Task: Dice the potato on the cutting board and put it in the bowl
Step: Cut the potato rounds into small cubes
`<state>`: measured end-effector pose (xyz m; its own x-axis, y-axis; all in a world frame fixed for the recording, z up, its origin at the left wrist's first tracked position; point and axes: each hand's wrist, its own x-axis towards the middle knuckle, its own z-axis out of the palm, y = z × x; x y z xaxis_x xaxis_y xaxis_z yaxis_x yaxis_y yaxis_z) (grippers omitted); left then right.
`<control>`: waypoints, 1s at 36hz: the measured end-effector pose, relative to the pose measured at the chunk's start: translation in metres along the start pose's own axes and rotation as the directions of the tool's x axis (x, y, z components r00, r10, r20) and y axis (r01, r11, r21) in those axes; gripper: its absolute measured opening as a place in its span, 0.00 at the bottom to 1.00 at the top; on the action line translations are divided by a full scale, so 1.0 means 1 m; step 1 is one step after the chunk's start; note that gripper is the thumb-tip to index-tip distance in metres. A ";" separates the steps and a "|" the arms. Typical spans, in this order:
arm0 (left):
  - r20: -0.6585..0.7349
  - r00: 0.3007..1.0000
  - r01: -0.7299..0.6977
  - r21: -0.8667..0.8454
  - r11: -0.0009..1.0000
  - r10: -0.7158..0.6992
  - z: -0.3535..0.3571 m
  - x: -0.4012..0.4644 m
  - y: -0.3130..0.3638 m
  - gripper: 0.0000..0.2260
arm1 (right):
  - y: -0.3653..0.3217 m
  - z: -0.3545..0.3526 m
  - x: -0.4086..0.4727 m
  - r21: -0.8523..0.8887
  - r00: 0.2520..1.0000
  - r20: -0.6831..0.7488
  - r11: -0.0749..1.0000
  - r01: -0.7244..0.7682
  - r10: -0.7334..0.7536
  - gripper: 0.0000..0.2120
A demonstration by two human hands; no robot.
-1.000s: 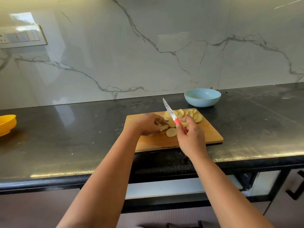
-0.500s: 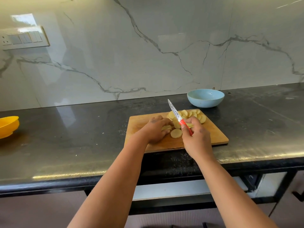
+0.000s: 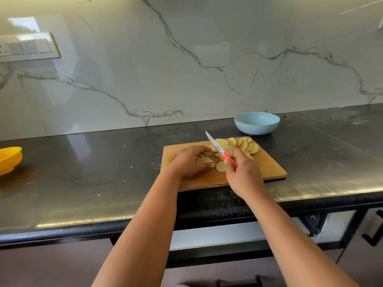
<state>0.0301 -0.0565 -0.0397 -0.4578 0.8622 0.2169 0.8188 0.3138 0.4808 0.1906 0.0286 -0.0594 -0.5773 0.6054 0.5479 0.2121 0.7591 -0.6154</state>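
A wooden cutting board [image 3: 267,168] lies on the black counter with several pale potato slices [image 3: 245,145] fanned out at its far edge. My left hand [image 3: 189,162] rests on the board's left part, its fingers curled over a few slices [image 3: 204,160]. One loose slice [image 3: 220,166] lies between my hands. My right hand [image 3: 244,175] grips a knife [image 3: 217,147] by its red handle, blade raised and pointing up and left over the slices. A light blue bowl [image 3: 257,123], with nothing inside it, stands behind the board to the right.
A yellow bowl [image 3: 9,159] sits at the counter's far left edge. A marble wall with a switch panel [image 3: 27,47] rises behind the counter. The counter's front edge [image 3: 103,226] runs below the board, with drawers underneath.
My left hand has gathered slices toward itself on the board. My right hand and the knife have stayed almost in place, blade still lifted.
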 end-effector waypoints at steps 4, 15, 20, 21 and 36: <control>-0.073 0.997 -0.003 0.025 1.000 0.005 -0.003 -0.009 -0.001 0.17 | -0.004 -0.001 -0.006 -0.104 0.998 0.055 0.995 0.001 0.005 0.09; -0.143 0.989 0.050 0.028 0.998 -0.046 0.002 -0.013 0.006 0.13 | -0.016 -0.007 -0.026 -0.306 0.990 0.094 0.949 -0.076 0.110 0.07; -0.150 0.985 0.089 -0.010 0.996 -0.090 0.005 -0.011 0.004 0.10 | -0.023 -0.005 -0.035 -0.275 0.991 0.103 0.960 -0.055 0.086 0.06; -0.146 0.984 0.095 -0.025 0.995 -0.097 0.004 -0.011 0.004 0.10 | -0.026 -0.005 -0.037 -0.285 0.989 0.118 0.957 -0.056 0.093 0.06; -0.158 0.982 0.112 0.013 0.994 -0.108 0.005 -0.008 0.003 0.10 | -0.056 -0.010 -0.028 -0.376 0.952 0.231 0.921 -0.101 0.199 0.08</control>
<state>0.0379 -0.0607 -0.0438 -0.5926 0.7495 0.2951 0.7670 0.4133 0.4907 0.2024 -0.0286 -0.0348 -0.6895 0.6726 0.2687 0.5505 0.7277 -0.4092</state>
